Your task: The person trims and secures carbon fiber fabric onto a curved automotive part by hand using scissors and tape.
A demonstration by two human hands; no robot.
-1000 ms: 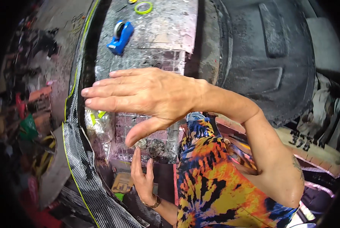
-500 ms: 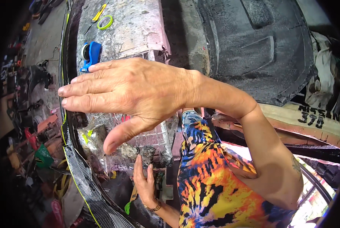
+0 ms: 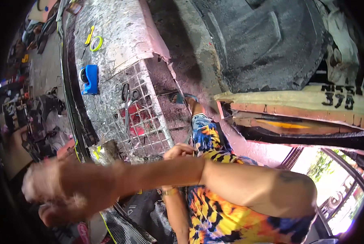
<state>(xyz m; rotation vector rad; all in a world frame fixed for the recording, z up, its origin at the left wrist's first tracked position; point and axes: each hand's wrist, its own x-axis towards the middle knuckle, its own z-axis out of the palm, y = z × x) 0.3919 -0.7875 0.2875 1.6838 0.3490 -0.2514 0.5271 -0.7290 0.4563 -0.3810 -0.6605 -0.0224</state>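
In the head view, the right hand [image 3: 64, 189] is a motion-blurred shape at the lower left of the frame, its forearm stretching across from the lower right. The blur makes it impossible to tell whether it grips anything. The left hand [image 3: 178, 151] shows just below the centre of the frame, partly hidden behind the right forearm, its visible fingers curled; whether they hold something cannot be told. A watch [image 3: 169, 191] circles its wrist.

The carbon-weave strip [image 3: 123, 225] with yellow-green edging lies at the lower left, partly covered by the right arm; contact with the right hand is unclear.

On the speckled work surface [image 3: 113, 24] at the upper left are a yellow cutter [image 3: 89, 35], a green tape ring [image 3: 96, 43] just beside it and a blue tape dispenser [image 3: 92, 79]. Scissors [image 3: 127, 112] lie over a white grid [image 3: 154, 97] left of centre. A dark moulded panel [image 3: 251, 44] fills the upper right.
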